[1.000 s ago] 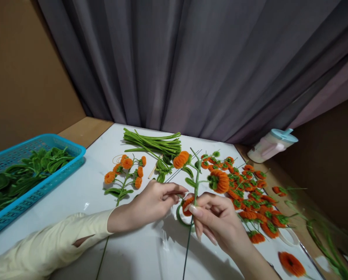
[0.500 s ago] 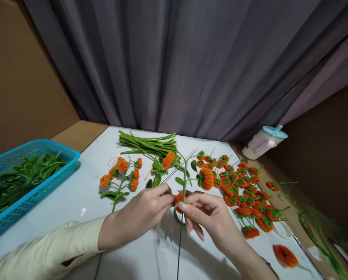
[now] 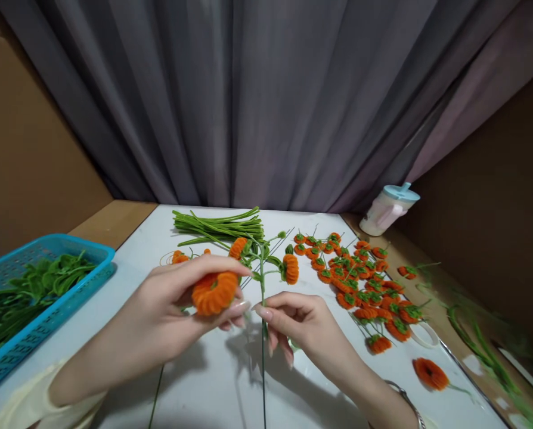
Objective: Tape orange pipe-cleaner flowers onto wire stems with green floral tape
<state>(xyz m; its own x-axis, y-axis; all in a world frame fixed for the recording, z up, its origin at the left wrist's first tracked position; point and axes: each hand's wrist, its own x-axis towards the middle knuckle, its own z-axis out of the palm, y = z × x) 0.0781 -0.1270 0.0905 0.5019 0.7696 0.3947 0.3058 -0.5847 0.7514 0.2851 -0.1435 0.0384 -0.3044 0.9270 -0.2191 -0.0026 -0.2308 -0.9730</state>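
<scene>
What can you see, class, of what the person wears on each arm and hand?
The left hand is bare, below a loose, pale cream sleeve. The right hand is also bare, with a thin, silvery bracelet at the wrist. Neither wears a glove.

One basket (image 3: 56, 313), one cup (image 3: 384, 211)

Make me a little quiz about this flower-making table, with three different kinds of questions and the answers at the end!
1. True or false: the right hand pinches the green stem.
2. What fills much of the blue basket?
a) orange flowers
b) green leaves
c) spoons
3. Fill in the missing words: the cup at the back right has a ____ ____ lid.

Key: 1. true; 2. b; 3. light blue
</scene>
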